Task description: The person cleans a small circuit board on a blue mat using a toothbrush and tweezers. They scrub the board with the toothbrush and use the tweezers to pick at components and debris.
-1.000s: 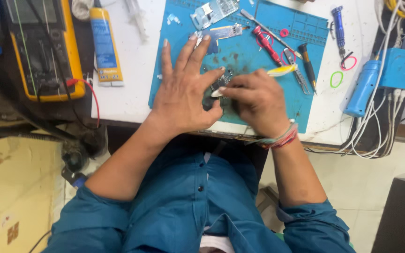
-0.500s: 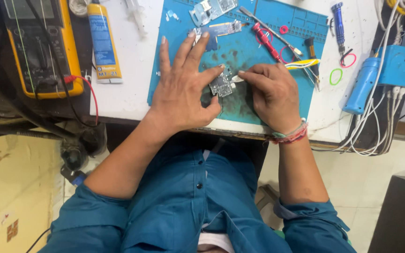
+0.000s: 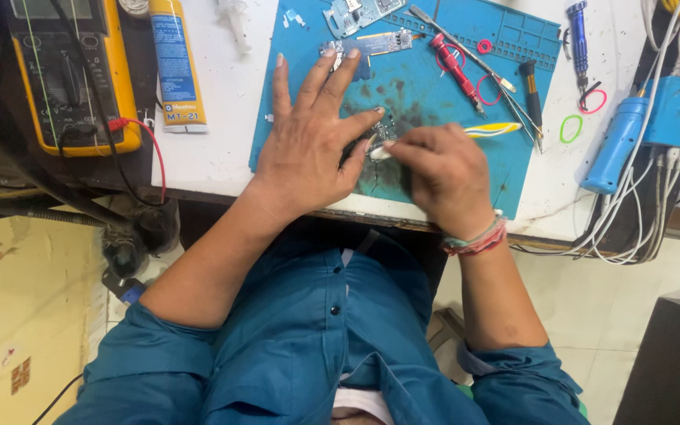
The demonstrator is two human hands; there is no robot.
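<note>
The white bench [image 3: 214, 149] carries a blue work mat [image 3: 434, 86], with a yellow multimeter [image 3: 72, 79] to its left. The left hand [image 3: 308, 149] lies flat, fingers spread, thumb and forefinger steadying a small circuit board [image 3: 383, 130] at the mat's centre. The right hand [image 3: 442, 177] pinches a yellow-handled tool [image 3: 493, 128], its white tip touching the board

Two hands worked at the bench: the left hand [image 3: 308, 149] and the right hand [image 3: 442, 177]. Three circuit boards lay on the one blue mat [image 3: 426, 86]. One yellow multimeter [image 3: 72, 71] stood far left, one glue tube [image 3: 175, 67] beside it, one blue tool [image 3: 615, 145] right.
</note>
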